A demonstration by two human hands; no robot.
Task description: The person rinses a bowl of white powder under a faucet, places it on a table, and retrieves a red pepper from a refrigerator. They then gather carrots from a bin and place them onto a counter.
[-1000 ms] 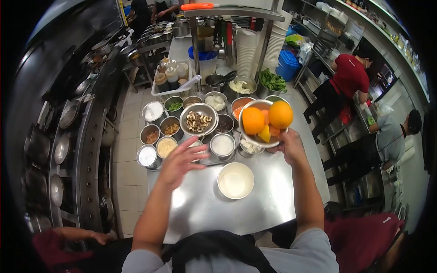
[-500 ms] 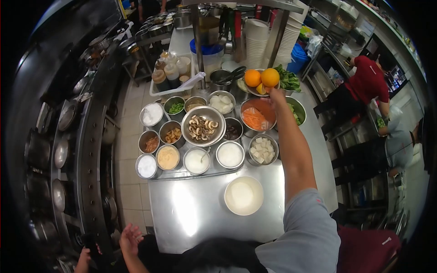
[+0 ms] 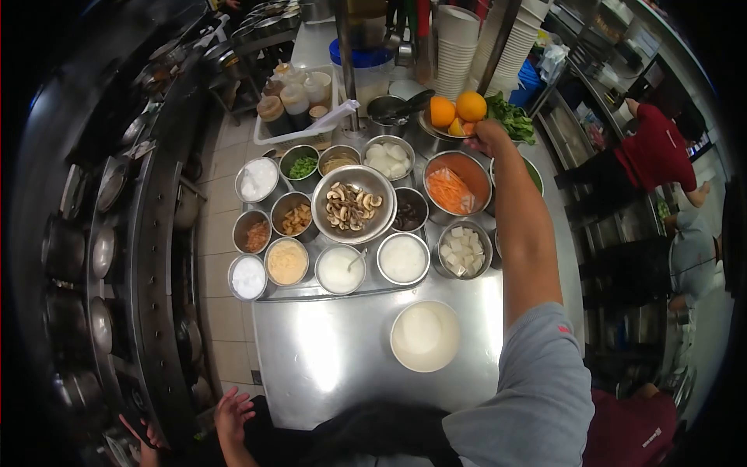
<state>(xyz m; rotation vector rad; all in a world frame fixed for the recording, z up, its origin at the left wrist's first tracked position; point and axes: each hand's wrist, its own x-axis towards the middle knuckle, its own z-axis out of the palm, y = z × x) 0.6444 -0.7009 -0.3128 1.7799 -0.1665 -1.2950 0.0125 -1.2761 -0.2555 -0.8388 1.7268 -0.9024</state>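
My right hand (image 3: 489, 137) reaches far forward, fingers curled together at the right rim of a metal bowl (image 3: 433, 127) of fruit. Whether it grips the rim or a piece of fruit is hidden. In that bowl lie two whole oranges (image 3: 471, 104) and cut wedges (image 3: 456, 125). My left hand (image 3: 233, 415) hangs low beside the table's near left corner, fingers apart and holding nothing. A cream bowl (image 3: 425, 362) with white contents stands on the steel table (image 3: 303, 342). Below the fruit, a metal pot (image 3: 481, 176) holds orange strips, apparently carrot.
Metal containers fill the middle, with sliced mushrooms (image 3: 352, 207), white cubes (image 3: 462, 252) and white powder (image 3: 405, 258). Sauce bottles (image 3: 296, 103) stand in a white basket (image 3: 266, 137). Stacked cups (image 3: 457, 62) are behind. Another person's hand (image 3: 142, 436) is lower left; people work at right.
The view has shifted slightly. My right hand has moved a little to the right along the fruit bowl's rim. My left hand stays low with fingers spread.
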